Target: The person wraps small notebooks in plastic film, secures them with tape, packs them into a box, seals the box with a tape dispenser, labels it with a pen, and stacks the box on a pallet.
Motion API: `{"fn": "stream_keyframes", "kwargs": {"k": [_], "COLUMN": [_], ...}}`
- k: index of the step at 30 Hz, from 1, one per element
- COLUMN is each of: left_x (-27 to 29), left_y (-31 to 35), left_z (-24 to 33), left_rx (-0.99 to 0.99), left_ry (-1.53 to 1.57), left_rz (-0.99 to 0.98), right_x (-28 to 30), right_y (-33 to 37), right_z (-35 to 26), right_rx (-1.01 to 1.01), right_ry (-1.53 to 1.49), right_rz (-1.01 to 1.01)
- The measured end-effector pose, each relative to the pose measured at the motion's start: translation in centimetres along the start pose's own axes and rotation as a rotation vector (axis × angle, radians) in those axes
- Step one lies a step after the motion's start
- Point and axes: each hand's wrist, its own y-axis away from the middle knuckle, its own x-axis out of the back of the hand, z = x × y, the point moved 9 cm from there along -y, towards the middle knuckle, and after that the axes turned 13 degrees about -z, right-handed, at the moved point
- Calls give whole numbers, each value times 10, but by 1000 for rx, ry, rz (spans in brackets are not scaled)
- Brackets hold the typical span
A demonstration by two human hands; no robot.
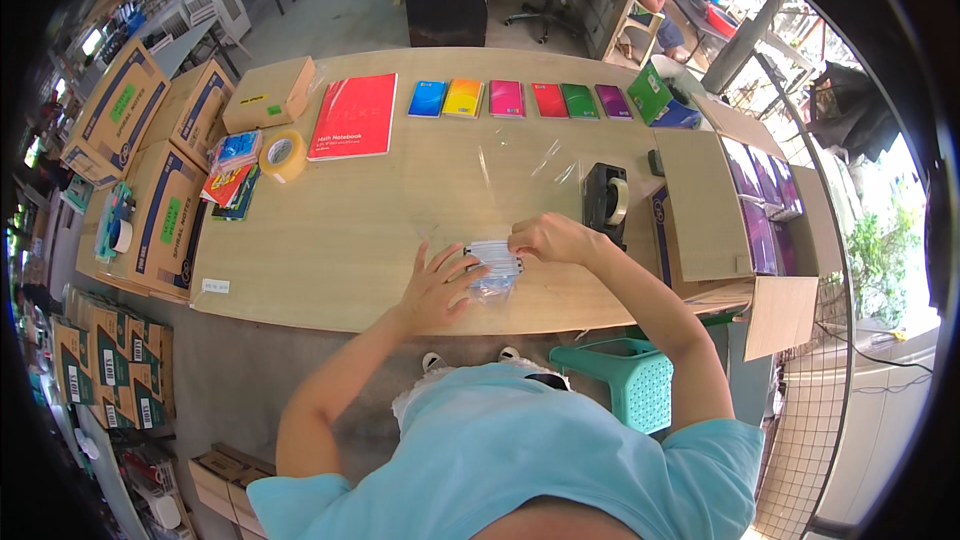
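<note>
A small stack [492,258] with pale edges, perhaps small notebooks seen side-on, lies near the table's front edge in clear plastic film [492,292]. My left hand [437,285] rests at its left side, fingers spread and fingertips touching it. At the stack's upper right corner, my right hand [553,238] is closed in a pinch; what lies between the fingertips is hidden. A black tape dispenser [606,202] with a roll of tape stands to the right of my right hand.
Several small coloured notebooks [507,99] line the table's far side beside a red notebook [354,116]. A tape roll [283,156] and cardboard boxes [165,215] are at left. An open carton [705,205] of purple packs stands right, above a green stool [640,385]. A person [655,10] sits beyond.
</note>
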Motion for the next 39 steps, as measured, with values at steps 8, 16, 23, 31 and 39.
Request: {"fn": "stream_keyframes", "kwargs": {"k": [8,16,23,31,39], "left_x": [8,-6,-10,33,-20], "left_y": [-28,-33,-18,-18,-36], "left_z": [-11,-16,9,17,-28], "left_rx": [-187,-158,-22,113,257], "left_ry": [-142,-56,-24,226,709], "left_rz": [-461,-440,212,294,306], "right_x": [19,-55,-72,-76,-89], "right_y": [-24,-10,-18,-15,5], "right_z": [-40,41,47,53,53], "right_rx": [130,-78,-146,-135,-29], "right_ry": [139,-867,-1117,-1098,-1212], "right_rz": [152,566,396,367,596]}}
